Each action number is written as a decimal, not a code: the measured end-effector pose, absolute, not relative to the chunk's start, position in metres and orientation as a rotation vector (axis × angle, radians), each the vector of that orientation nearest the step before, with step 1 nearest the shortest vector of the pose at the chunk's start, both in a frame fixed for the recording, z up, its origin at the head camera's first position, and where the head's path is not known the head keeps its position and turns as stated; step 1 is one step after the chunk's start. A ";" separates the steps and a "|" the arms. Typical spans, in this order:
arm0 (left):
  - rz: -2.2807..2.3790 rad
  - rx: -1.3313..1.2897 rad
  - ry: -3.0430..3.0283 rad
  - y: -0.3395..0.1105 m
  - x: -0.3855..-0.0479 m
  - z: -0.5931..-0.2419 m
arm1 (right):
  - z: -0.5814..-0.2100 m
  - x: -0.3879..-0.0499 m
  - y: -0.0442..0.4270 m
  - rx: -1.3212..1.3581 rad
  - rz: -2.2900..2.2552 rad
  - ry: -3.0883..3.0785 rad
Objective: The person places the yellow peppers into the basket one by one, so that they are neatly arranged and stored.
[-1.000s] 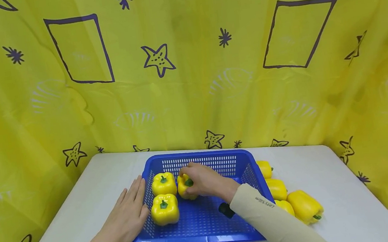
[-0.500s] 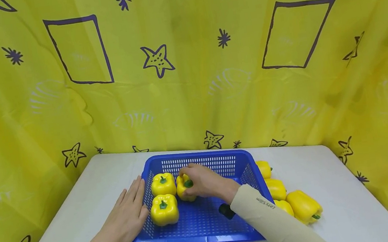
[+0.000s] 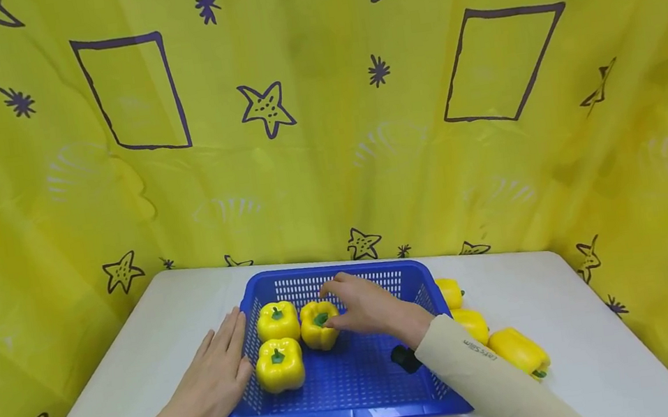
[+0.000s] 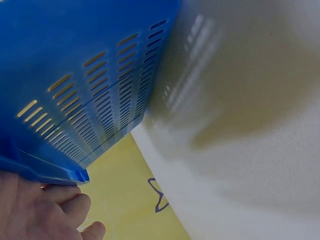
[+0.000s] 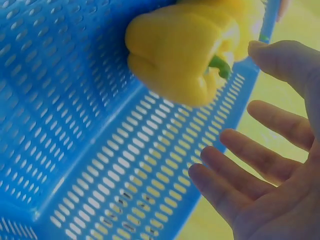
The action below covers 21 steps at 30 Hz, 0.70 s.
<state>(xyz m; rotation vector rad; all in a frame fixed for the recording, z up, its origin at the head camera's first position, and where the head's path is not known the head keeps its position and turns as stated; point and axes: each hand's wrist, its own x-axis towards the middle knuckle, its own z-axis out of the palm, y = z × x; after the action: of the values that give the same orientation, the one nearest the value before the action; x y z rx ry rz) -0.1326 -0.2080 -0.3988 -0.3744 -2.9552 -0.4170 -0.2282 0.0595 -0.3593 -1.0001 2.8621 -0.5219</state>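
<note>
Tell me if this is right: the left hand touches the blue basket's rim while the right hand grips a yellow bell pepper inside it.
One error: the right hand grips nothing. The right wrist view shows its fingers extended, not curled round the yellow bell pepper. The left hand does touch the blue basket's rim.

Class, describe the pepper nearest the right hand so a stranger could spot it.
Find the blue basket on the white table. Inside, two yellow peppers line its left wall. The wanted pepper sits right of both, beside the right hand: the only one of the three away from that wall.
</note>
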 end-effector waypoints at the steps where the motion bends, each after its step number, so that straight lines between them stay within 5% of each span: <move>1: -0.418 -0.374 -2.956 -0.208 -0.133 -0.399 | -0.358 -0.228 0.062 -0.996 -0.534 2.862; 21: -0.438 -0.376 -2.952 -0.208 -0.133 -0.399 | -0.344 -0.223 0.111 -0.891 -0.585 2.927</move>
<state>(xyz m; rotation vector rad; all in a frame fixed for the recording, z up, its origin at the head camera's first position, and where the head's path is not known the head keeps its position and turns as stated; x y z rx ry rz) -0.1329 -0.2084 -0.3989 -0.3757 -2.9516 -0.4379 -0.2227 0.1111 -0.3442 -0.8912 2.9266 -0.5853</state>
